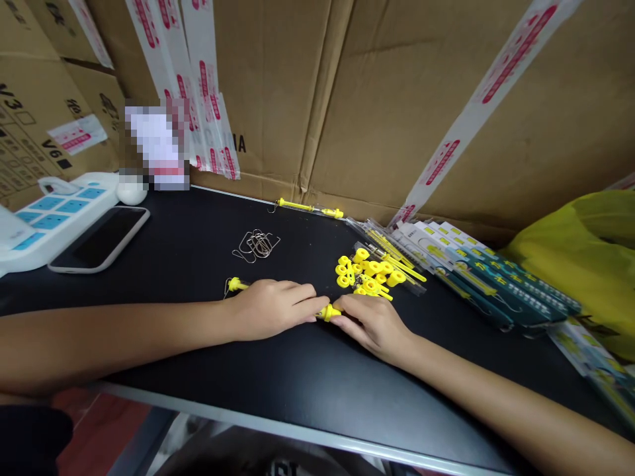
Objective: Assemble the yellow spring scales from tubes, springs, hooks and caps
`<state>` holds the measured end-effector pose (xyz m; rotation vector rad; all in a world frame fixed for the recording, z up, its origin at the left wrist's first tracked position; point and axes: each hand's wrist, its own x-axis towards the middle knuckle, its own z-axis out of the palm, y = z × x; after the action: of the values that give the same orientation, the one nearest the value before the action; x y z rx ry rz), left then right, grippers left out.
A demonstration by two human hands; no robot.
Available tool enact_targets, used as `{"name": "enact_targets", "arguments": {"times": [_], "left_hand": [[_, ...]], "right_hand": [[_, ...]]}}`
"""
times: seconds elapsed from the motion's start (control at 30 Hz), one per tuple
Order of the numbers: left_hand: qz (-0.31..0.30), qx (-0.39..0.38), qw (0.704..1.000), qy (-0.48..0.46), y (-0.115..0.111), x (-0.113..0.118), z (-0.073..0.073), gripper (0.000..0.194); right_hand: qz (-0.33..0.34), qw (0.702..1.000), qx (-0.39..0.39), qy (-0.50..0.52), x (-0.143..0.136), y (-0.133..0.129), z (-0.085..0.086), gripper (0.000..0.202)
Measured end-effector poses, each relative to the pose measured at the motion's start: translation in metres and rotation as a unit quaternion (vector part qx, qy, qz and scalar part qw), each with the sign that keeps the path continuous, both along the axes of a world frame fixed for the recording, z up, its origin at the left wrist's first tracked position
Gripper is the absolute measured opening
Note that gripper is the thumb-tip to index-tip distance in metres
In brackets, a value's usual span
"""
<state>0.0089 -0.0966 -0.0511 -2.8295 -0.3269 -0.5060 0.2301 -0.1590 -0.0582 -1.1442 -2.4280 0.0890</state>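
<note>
My left hand (pixel 275 307) is closed over the middle of a tubular spring scale (pixel 327 313), hiding most of its clear tube. The scale's yellow end with a wire hook pokes out to the left of that hand. At the other end, the thumb and fingers of my right hand (pixel 374 324) pinch the yellow cap. Just beyond the right hand lies a pile of small yellow plastic caps and rings (pixel 370 271). Bent metal wire hooks (pixel 258 244) lie tangled behind my left hand.
Another spring scale (pixel 297 205) lies at the table's back edge by a cardboard wall (pixel 397 99). Clear tubes with yellow rods (pixel 391 248) and packaged scales (pixel 476 277) are to the right, near a yellow bag (pixel 585 251). A phone (pixel 102 239) and power strip (pixel 64 211) sit left.
</note>
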Motion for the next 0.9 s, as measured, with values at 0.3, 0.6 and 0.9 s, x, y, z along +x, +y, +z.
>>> {"name": "enact_targets", "arguments": {"times": [0.3,0.6,0.9], "left_hand": [[-0.021,0.006,1.0,-0.018,0.0024,-0.0006,-0.0021,0.028],[-0.014,0.008,1.0,-0.025,0.0029,-0.0008,-0.0008,0.027],[-0.003,0.002,1.0,-0.017,0.0028,-0.0005,-0.0019,0.026]], "right_hand": [[0.054,0.992,0.115,0.028,0.0041,0.0003,-0.0041,0.01],[-0.002,0.994,0.112,-0.005,0.0028,-0.0001,-0.0023,0.028],[-0.001,0.998,0.042,-0.043,0.0029,0.0018,-0.0007,0.037]]}}
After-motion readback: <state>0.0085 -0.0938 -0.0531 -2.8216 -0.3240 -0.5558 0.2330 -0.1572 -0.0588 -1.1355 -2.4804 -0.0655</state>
